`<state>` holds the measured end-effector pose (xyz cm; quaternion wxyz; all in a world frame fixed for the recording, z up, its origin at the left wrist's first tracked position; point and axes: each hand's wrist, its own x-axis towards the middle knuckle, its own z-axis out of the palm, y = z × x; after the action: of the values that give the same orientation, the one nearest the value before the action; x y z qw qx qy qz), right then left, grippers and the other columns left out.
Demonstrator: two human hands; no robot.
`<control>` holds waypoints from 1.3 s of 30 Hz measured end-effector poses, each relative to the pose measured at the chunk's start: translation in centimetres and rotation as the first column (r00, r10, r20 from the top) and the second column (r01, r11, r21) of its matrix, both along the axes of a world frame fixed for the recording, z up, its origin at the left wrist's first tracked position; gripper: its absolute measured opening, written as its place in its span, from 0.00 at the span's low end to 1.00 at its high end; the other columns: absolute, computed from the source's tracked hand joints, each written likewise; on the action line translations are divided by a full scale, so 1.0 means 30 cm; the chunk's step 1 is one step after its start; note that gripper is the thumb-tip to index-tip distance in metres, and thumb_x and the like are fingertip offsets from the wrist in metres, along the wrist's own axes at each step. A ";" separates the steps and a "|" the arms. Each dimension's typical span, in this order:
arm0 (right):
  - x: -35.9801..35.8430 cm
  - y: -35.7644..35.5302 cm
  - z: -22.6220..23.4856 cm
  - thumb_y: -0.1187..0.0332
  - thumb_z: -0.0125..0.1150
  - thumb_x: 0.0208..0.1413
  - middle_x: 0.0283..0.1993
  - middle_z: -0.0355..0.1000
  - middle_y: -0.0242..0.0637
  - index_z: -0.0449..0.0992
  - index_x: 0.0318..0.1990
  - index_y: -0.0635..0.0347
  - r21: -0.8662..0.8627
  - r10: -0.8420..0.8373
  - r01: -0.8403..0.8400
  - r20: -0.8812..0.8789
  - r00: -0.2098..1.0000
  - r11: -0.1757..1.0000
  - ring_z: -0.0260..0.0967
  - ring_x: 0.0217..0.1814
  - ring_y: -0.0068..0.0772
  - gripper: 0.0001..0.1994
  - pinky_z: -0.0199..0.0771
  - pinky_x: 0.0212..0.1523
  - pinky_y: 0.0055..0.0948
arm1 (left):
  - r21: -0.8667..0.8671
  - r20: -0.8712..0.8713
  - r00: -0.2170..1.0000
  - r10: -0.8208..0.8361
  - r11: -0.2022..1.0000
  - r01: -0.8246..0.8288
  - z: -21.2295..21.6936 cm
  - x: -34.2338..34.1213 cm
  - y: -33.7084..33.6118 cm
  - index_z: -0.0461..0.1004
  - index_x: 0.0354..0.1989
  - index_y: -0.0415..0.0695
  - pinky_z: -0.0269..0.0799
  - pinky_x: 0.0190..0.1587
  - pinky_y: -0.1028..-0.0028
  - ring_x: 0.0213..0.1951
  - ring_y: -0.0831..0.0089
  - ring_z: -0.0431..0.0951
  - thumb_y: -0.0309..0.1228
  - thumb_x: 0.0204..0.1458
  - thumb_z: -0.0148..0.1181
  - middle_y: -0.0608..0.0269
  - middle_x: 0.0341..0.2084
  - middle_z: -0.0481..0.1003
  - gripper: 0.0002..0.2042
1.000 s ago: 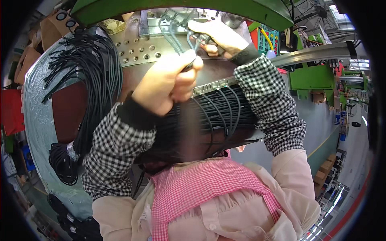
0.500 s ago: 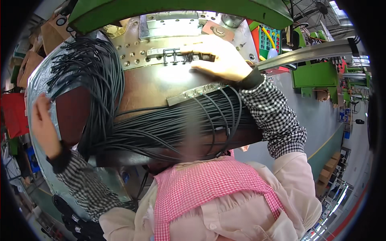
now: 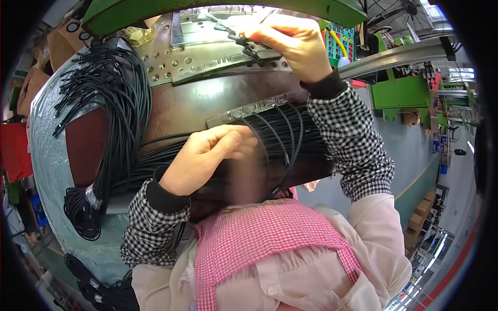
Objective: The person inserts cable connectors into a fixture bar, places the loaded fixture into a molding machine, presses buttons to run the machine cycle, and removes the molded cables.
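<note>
My right hand (image 3: pixel 295 44) is raised over the metal plate at the top, its fingers closed on a black moulded plastic strip with small branching parts (image 3: pixel 236 37). Below this strip lies a metal mould bar (image 3: pixel 223 65) with shaped recesses. My left hand (image 3: pixel 199 158) is over the black cables, thumb and fingers curled together; whatever they hold, if anything, is hidden. Just beyond its fingertips is a slotted metal bar (image 3: pixel 249 111), with several black cables (image 3: pixel 298 129) running from it toward me.
A thick bundle of black cables (image 3: pixel 127 98) hangs at the left, beside a tied coil (image 3: pixel 83 212) on the wrapped surface. A green machine beam (image 3: pixel 218 15) crosses the top. A metal rail (image 3: pixel 399 59) and a button panel (image 3: pixel 345 41) are at the right.
My left hand has come from the far left to the middle, over the cables. My right hand has lifted the black plastic strip up off the mould bar.
</note>
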<state>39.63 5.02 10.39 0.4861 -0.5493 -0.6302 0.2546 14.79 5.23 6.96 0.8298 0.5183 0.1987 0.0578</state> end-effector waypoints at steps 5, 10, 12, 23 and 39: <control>-0.014 -0.247 0.116 0.69 0.62 0.52 0.34 0.78 0.39 0.78 0.44 0.59 -0.217 -0.248 0.296 0.222 0.943 0.930 0.76 0.34 0.30 0.12 0.73 0.36 0.26 | -0.019 -0.016 1.000 0.022 1.000 -0.022 -0.018 -0.056 -0.014 0.65 0.57 0.29 0.70 0.54 0.71 0.49 0.66 0.75 0.34 0.65 0.42 0.49 0.47 0.74 0.20; 0.034 -0.435 0.097 0.71 0.62 0.49 0.39 0.77 0.37 0.77 0.47 0.52 -0.014 -0.182 0.395 0.872 0.454 0.918 0.73 0.43 0.35 0.16 0.73 0.45 0.32 | -0.063 -0.033 0.999 -0.032 0.998 0.030 -0.015 -0.030 -0.023 0.64 0.57 0.29 0.71 0.53 0.70 0.49 0.64 0.76 0.35 0.65 0.41 0.46 0.48 0.73 0.21; 0.015 -0.355 -0.046 0.68 0.62 0.48 0.47 0.72 0.39 0.72 0.50 0.59 -0.011 0.011 -0.003 0.847 0.532 1.000 0.69 0.50 0.38 0.19 0.69 0.51 0.35 | -0.090 -0.034 0.996 -0.088 0.992 0.085 -0.016 -0.010 -0.035 0.63 0.57 0.29 0.71 0.54 0.69 0.50 0.62 0.75 0.37 0.66 0.41 0.46 0.49 0.73 0.22; 0.077 -0.059 -0.062 0.73 0.55 0.56 0.40 0.71 0.46 0.67 0.49 0.63 -0.208 0.283 -0.211 0.436 0.854 0.955 0.71 0.44 0.44 0.14 0.69 0.48 0.31 | -0.502 0.324 0.935 -0.148 0.810 0.302 0.014 0.084 -0.031 0.53 0.62 0.35 0.66 0.55 0.68 0.53 0.59 0.72 0.41 0.63 0.43 0.42 0.52 0.70 0.26; 0.120 0.229 -0.149 0.68 0.54 0.53 0.31 0.73 0.42 0.75 0.37 0.65 0.018 -0.149 0.156 0.414 0.898 0.988 0.71 0.30 0.34 0.09 0.72 0.34 0.36 | -0.603 0.277 0.936 0.219 0.798 -0.009 -0.002 0.258 0.392 0.58 0.53 0.31 0.57 0.24 0.81 0.24 0.81 0.56 0.28 0.64 0.37 0.69 0.25 0.57 0.14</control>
<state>43.22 11.91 5.91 0.3556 -0.6422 -0.6719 0.0987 22.53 16.98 6.91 0.9659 0.2028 0.0950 0.1301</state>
